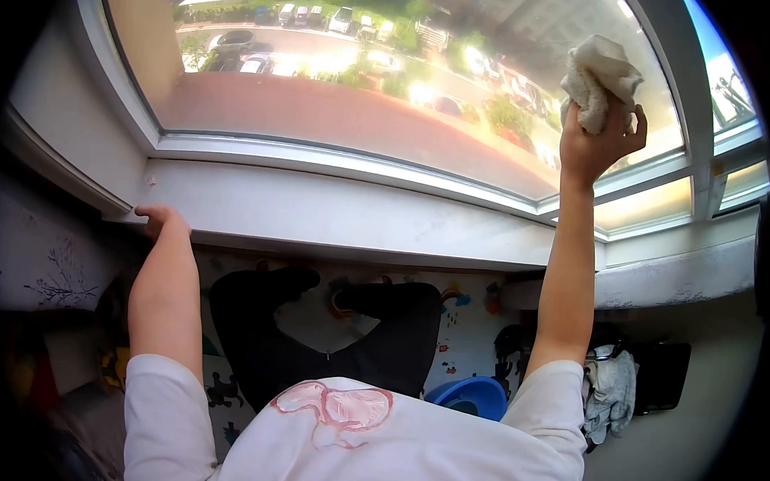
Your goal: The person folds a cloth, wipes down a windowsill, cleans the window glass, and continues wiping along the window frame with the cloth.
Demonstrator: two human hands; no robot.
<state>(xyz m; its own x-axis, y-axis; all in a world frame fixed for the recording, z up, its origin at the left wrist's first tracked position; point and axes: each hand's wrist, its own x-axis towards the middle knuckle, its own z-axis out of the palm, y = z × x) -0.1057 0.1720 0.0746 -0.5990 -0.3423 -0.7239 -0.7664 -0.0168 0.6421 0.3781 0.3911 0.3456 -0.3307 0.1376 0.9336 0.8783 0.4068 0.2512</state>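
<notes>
Before the bright window (322, 111), your right grip (593, 146) holds a cloth (599, 70); your left grip (163, 221) touches the sill (344, 209), whether closed I cannot tell.

A wide, rectangular glass window (338, 116) in a smooth white frame (320, 160) overlooks a sunlit grey road (303, 44), white and dark parked cars (342, 20) and leafy green trees (508, 116). Bright glare spots the pane. Below runs a long, flat white sill (344, 212); beneath it, in shade, lies a pale floor covering printed with small colourful pictures (462, 345).
</notes>
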